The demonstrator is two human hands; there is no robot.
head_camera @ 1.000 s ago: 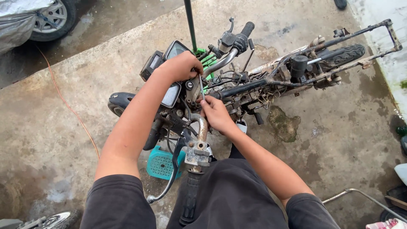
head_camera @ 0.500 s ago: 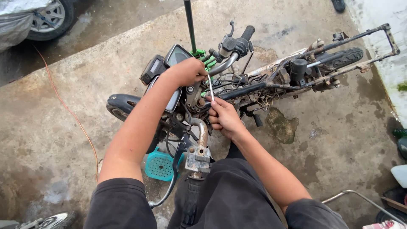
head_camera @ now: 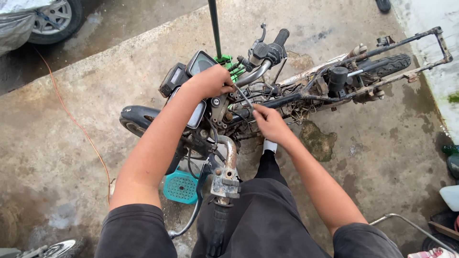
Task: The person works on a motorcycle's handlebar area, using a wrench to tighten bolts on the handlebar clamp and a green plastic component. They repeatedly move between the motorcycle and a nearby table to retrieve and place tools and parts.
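Note:
A stripped motorbike frame (head_camera: 306,91) lies across the concrete in front of me, its front wheel (head_camera: 138,122) to the left and rear tyre (head_camera: 387,64) to the right. My left hand (head_camera: 210,81) grips the centre of the handlebar near the instrument cluster (head_camera: 184,71). My right hand (head_camera: 270,123) pinches a thin grey cable (head_camera: 244,98) that runs up to my left hand. The near handlebar end with its rusty tube and switch housing (head_camera: 225,179) points toward my lap. The far grip (head_camera: 279,38) points away.
A teal plastic basket (head_camera: 180,186) sits under the bike by my knees. An orange cord (head_camera: 71,119) runs over the wet concrete at left. A covered car with its wheel (head_camera: 57,16) stands top left. A metal frame (head_camera: 411,227) and containers are at lower right.
My right hand has drawn the cable out and back toward me, away from the steering head. My left hand stays on the handlebar centre.

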